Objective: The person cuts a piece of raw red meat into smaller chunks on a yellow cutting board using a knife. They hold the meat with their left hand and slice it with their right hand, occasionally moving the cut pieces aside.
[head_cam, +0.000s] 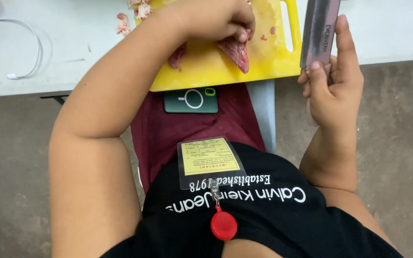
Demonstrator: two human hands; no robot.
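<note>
left to right: meat scraps (pixel 123 24) lie on the white table (pixel 48 48) off the board's left edge; the left hand (pixel 221 19), fingers bent, pinches a piece of raw red meat (pixel 235 50) near the front edge of the yellow cutting board (pixel 206 67). the right hand (pixel 333 81), fingers wrapped around the handle, holds a broad knife (pixel 319 31) upright beyond the board's right edge. the board overhangs the table's front edge above a phone (pixel 190 100), so a hard cut could tip it, and the pinching fingertips sit exposed on slippery meat.

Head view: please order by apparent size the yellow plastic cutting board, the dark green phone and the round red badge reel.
1. Yellow plastic cutting board, largest, though partly covered by the left arm.
2. Dark green phone.
3. Round red badge reel, smallest, though it hangs nearer the camera, so it looks bigger than it is.
</note>
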